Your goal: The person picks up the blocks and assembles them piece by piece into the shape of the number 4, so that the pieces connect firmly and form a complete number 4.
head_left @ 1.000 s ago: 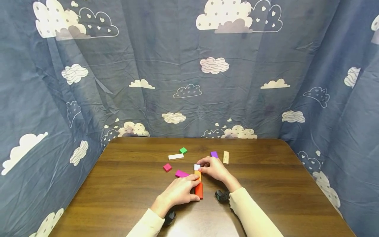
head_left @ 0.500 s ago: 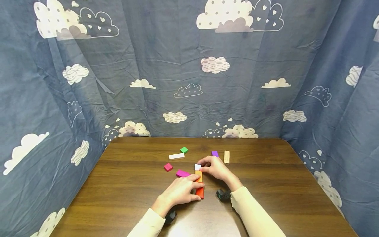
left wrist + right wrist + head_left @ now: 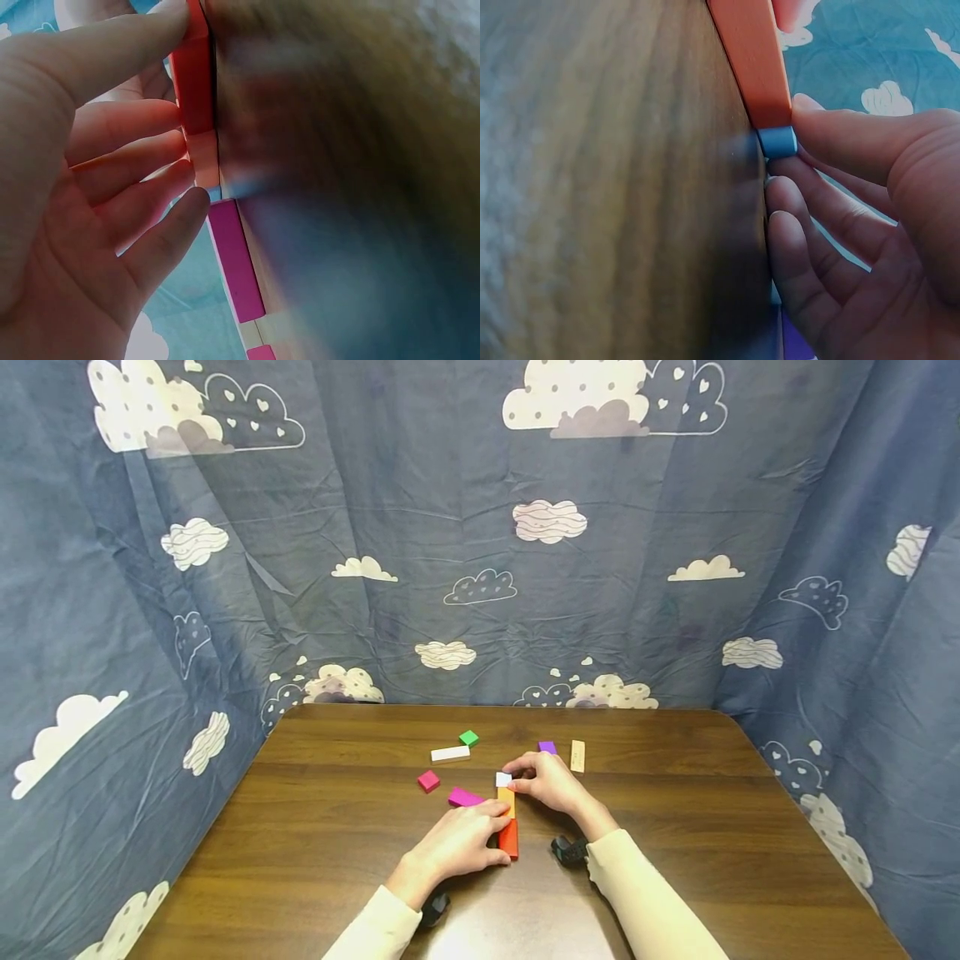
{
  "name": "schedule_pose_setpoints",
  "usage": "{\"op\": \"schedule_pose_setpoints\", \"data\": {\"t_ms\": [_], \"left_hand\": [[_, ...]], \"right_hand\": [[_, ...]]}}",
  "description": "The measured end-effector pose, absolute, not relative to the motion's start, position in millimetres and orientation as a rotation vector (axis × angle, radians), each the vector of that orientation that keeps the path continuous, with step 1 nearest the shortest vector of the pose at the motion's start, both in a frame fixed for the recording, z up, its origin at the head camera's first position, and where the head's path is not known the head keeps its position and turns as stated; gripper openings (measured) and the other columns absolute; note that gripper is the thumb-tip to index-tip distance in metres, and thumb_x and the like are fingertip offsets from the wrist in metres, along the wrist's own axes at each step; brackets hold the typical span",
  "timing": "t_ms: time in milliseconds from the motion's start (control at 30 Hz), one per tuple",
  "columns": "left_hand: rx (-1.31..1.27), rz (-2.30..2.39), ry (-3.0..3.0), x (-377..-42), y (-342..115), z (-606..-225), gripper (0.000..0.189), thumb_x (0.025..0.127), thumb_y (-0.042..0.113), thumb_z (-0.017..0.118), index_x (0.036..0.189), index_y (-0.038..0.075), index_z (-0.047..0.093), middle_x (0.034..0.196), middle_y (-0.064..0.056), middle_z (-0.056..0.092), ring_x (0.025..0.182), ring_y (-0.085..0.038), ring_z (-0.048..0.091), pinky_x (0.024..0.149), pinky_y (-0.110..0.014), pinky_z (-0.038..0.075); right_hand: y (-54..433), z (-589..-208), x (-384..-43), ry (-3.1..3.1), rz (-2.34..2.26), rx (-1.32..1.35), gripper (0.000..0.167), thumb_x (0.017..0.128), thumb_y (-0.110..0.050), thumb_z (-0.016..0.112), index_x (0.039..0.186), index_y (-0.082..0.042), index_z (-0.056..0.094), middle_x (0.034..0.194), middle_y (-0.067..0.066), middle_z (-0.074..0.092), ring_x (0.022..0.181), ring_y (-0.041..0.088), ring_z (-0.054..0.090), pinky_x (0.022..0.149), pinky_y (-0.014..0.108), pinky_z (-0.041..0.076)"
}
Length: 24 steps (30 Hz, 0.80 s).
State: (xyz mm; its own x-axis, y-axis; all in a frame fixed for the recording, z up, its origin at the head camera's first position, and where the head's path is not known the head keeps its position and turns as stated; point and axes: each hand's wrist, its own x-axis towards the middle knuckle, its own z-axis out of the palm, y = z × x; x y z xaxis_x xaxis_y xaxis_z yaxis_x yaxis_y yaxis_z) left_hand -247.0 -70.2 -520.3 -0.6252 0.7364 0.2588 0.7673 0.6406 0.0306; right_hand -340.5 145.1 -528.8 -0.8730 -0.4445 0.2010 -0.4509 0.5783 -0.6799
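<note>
In the head view, a red block, an orange block and a small pale blue block lie end to end in a line. My left hand holds the red block from the left, thumb at its near end and fingertips where red meets orange. At the line's far end my right hand pinches the small pale blue block between thumb and forefinger. The right wrist view has this pale blue block right against the orange block. A magenta block lies just beyond my left fingers.
Farther back on the wooden table lie a pinkish-red block, a white block and a green block. Beyond my right hand are a purple block and a plain wood block. A cloud-patterned curtain hangs behind.
My left forefinger reached over the red block half a second ago and has drawn back to where red meets orange. My right hand keeps its pinch; the view has shifted slightly.
</note>
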Motion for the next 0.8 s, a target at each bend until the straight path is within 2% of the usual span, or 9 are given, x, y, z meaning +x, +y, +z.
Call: {"op": "schedule_pose_setpoints", "data": {"t_ms": [367, 600, 800], "left_hand": [[-1.208, -0.191, -2.632, -245.7, -69.3, -519.8, 0.043, 0.079, 0.049, 0.082, 0.107, 0.017, 0.073, 0.121, 0.002, 0.064, 0.098, -0.013, 0.066, 0.084, -0.029, 0.053], [-1.178, -0.197, -2.646, -245.3, -69.1, -519.6, 0.051, 0.079, 0.049, 0.082, 0.117, 0.016, 0.073, 0.125, 0.001, 0.065, 0.106, -0.013, 0.065, 0.089, -0.029, 0.052], [-1.168, -0.197, -2.654, -245.4, -66.8, -517.1, 0.048, 0.078, 0.048, 0.083, 0.113, 0.017, 0.073, 0.119, 0.003, 0.064, 0.097, -0.012, 0.065, 0.083, -0.029, 0.053]], "right_hand": [[143.2, -525.8, -338.1, -2.772, 1.166, 0.814, 0.023, 0.085, -0.011, 0.08, 0.108, -0.008, 0.077, 0.098, 0.003, 0.072, 0.077, 0.009, 0.061, 0.069, 0.028, 0.05], [142.5, -524.7, -337.9, -2.757, 1.187, 0.832, 0.024, 0.085, -0.011, 0.079, 0.108, -0.006, 0.077, 0.098, 0.005, 0.073, 0.076, 0.01, 0.062, 0.069, 0.028, 0.05], [142.1, -523.8, -338.8, -2.765, 1.199, 0.815, 0.021, 0.086, -0.011, 0.079, 0.106, -0.008, 0.077, 0.097, 0.003, 0.073, 0.078, 0.01, 0.062, 0.069, 0.029, 0.05]]}}
